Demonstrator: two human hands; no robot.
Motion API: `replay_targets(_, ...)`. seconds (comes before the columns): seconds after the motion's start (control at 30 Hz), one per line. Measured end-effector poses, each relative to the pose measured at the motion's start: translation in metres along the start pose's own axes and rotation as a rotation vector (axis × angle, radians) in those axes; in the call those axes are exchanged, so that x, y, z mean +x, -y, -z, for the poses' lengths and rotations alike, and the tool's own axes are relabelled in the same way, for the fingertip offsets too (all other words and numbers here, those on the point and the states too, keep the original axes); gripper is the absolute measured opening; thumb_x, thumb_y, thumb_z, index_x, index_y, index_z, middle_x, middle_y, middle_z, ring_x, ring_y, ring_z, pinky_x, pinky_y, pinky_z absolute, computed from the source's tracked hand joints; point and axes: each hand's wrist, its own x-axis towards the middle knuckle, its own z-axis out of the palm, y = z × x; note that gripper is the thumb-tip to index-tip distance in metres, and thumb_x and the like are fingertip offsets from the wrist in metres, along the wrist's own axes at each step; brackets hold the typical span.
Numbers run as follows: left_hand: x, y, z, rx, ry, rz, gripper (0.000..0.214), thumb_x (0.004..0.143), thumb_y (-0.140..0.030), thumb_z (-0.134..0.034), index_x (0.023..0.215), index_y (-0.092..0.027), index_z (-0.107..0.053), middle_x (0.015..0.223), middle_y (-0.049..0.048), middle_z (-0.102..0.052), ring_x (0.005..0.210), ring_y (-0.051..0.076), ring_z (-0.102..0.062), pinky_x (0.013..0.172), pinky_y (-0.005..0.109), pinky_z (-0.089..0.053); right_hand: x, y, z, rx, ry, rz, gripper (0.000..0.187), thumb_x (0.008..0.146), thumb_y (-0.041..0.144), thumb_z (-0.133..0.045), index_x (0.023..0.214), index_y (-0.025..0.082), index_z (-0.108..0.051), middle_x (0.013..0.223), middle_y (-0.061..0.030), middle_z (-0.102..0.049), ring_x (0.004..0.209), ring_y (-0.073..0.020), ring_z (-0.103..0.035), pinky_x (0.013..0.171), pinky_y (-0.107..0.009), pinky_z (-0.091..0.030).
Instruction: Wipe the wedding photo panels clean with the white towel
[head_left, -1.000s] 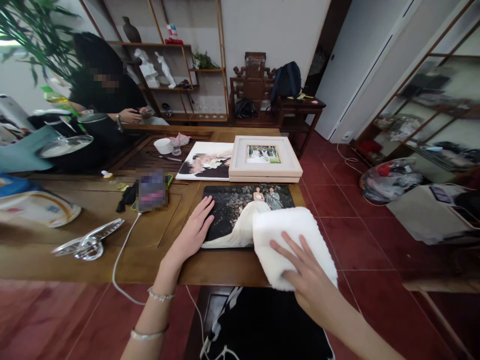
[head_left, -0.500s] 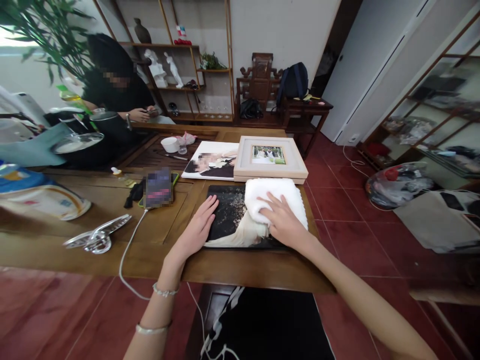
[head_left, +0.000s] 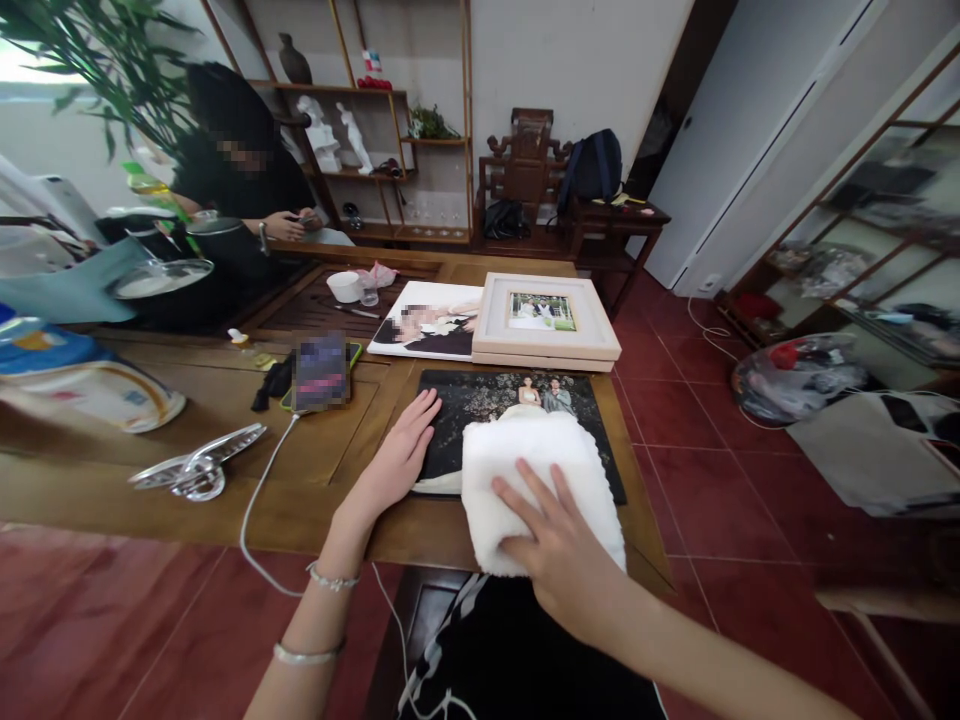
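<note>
A dark photo print [head_left: 487, 400] of a couple lies flat at the near edge of the wooden table [head_left: 330, 470]. My left hand [head_left: 397, 460] rests flat on its left edge, fingers stretched out. My right hand [head_left: 559, 550] presses a folded white fluffy cloth [head_left: 525, 465] onto the near part of the print, fingers spread on top of it. The cloth covers the print's lower middle and overhangs the table edge.
A pale framed photo [head_left: 544, 318] and another print [head_left: 431, 320] lie just behind. A phone [head_left: 321, 372] on a white cable, a silver clip [head_left: 191, 470], a white cup [head_left: 345, 286] and a bag [head_left: 82, 385] sit to the left. Another person [head_left: 240, 170] sits at the far left.
My right hand has drawn the cloth from the print's far part back toward me, to its near edge. The left hand has stayed put on the print's left edge.
</note>
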Motion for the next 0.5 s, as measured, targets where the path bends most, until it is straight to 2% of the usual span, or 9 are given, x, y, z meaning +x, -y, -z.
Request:
replay_targets(0.1,0.000,0.001,0.001,-0.008,0.014,-0.003,0.047,0.099,-0.031,-0.031,0.140,-0.013,-0.045,0.152,0.0136,-0.036,0.143,0.023,-0.028,0.118,0.047,-0.023,0.017,-0.014,0.006,-0.028,0.015,-0.006,0.045,0.078,0.002,-0.046,0.114,0.019,-0.065,0.155,-0.0100,-0.032,0.144,-0.0404,-0.010,0.110,-0.070,-0.010)
replay_targets(0.23,-0.001,0.003,0.001,-0.020,0.017,-0.017,0.046,0.099,-0.030,-0.031,0.140,-0.016,-0.045,0.153,0.0123,-0.035,0.144,0.022,-0.027,0.118,0.047,-0.022,0.057,-0.038,0.017,-0.079,-0.036,-0.037,0.056,0.074,-0.003,-0.041,0.123,0.016,-0.060,0.152,-0.0133,-0.036,0.143,-0.0403,-0.015,0.109,-0.070,-0.014)
replay_targets(0.37,-0.001,0.004,0.001,-0.028,0.012,-0.027,0.045,0.099,-0.030,-0.031,0.140,-0.017,-0.046,0.153,0.0120,-0.035,0.144,0.022,-0.027,0.118,0.047,-0.022,0.094,-0.053,0.029,-0.074,-0.029,-0.088,0.064,0.072,-0.005,-0.041,0.132,0.016,-0.053,0.151,-0.0147,-0.036,0.142,-0.0386,-0.019,0.107,-0.070,-0.019)
replay_targets(0.5,-0.001,0.005,0.000,-0.030,0.004,-0.015,0.045,0.099,-0.031,-0.032,0.139,-0.017,-0.047,0.152,0.0119,-0.036,0.143,0.022,-0.028,0.117,0.047,-0.023,0.104,-0.055,0.029,-0.100,-0.045,-0.107,0.064,0.074,-0.004,-0.042,0.134,0.016,-0.051,0.151,-0.0146,-0.037,0.142,-0.0397,-0.020,0.107,-0.070,-0.020)
